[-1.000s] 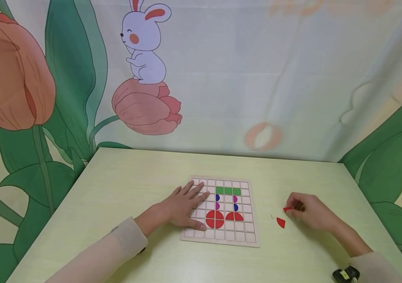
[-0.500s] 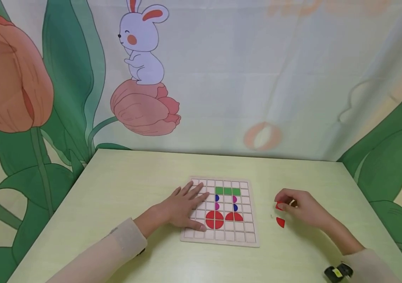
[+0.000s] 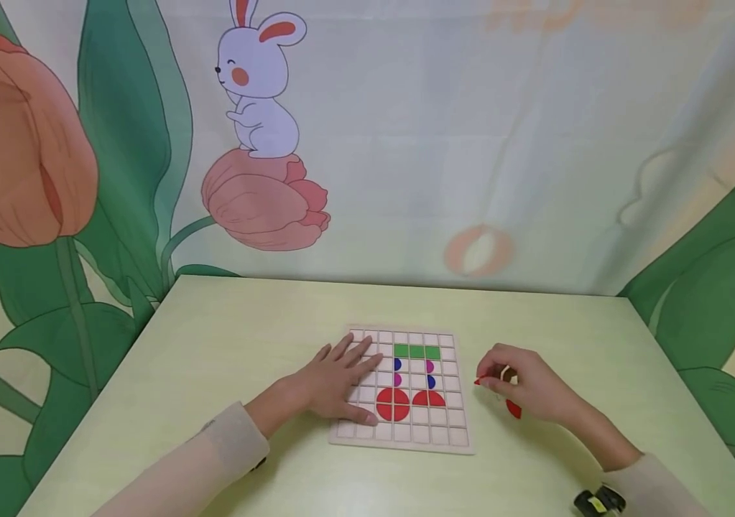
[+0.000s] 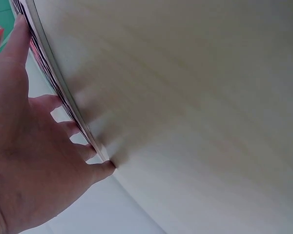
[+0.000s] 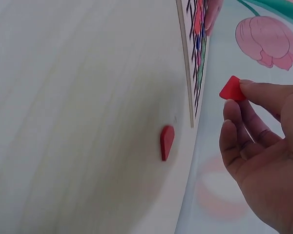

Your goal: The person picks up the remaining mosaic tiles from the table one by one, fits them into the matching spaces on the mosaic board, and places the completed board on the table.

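Note:
A square wooden grid board (image 3: pixel 419 434) lies on the table with flat coloured pieces in its cells. They include a row of green squares (image 3: pixel 417 352), small blue and pink half-discs, a full red circle (image 3: pixel 393 404) of quarter pieces and a red half circle (image 3: pixel 428 398). My left hand (image 3: pixel 341 380) rests with spread fingers on the board's left side. Just right of the board, my right hand (image 3: pixel 525 380) pinches a red quarter-circle piece (image 5: pixel 231 88) between thumb and fingers. Another red quarter-circle piece (image 5: pixel 167 142) lies on the table beneath that hand.
The pale table (image 3: pixel 244 309) has its far edge against a hanging cloth (image 3: pixel 393 143) printed with a rabbit and tulips. A dark strap device (image 3: pixel 600 500) sits at the right wrist, by the sleeve.
My right hand has moved left toward the board with the red quarter-circle piece, passing over the other red piece. The left hand has stayed in place on the board.

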`<state>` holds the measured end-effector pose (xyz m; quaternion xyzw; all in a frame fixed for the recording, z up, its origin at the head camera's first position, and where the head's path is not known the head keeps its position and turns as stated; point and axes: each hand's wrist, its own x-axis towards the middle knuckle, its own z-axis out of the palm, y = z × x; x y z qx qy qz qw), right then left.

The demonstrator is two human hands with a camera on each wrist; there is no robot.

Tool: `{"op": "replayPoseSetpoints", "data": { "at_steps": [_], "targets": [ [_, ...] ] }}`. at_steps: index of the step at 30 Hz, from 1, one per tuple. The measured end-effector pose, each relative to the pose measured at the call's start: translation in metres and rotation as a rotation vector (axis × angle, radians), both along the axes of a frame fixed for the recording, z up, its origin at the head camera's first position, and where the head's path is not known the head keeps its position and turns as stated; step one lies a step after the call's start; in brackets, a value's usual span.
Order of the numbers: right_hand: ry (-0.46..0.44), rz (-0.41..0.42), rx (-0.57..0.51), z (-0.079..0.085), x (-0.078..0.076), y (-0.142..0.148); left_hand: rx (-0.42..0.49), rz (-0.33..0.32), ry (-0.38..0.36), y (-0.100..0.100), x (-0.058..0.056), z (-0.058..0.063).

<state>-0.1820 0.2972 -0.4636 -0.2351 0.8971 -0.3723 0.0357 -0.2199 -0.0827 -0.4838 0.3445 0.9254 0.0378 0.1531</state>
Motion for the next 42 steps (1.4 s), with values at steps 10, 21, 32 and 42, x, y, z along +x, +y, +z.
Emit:
{"op": "replayPoseSetpoints", "data": {
  "at_steps": [10, 21, 32, 42],
  "targets": [
    [-0.075, 0.064, -0.029, -0.01, -0.001, -0.026, -0.002, 0.004, -0.003, 0.001, 0.001, 0.0],
    [-0.199, 0.126, -0.016, -0.014, 0.004, -0.054, -0.003, 0.016, 0.006, 0.001, -0.001, 0.002],
    [-0.189, 0.082, 0.048, -0.017, 0.014, -0.066, -0.012, 0.007, -0.006, 0.0, -0.001, -0.001],
    [-0.145, 0.003, 0.139, -0.015, 0.019, -0.074, -0.007, 0.003, -0.004, 0.0, 0.0, 0.0]
  ]
}}
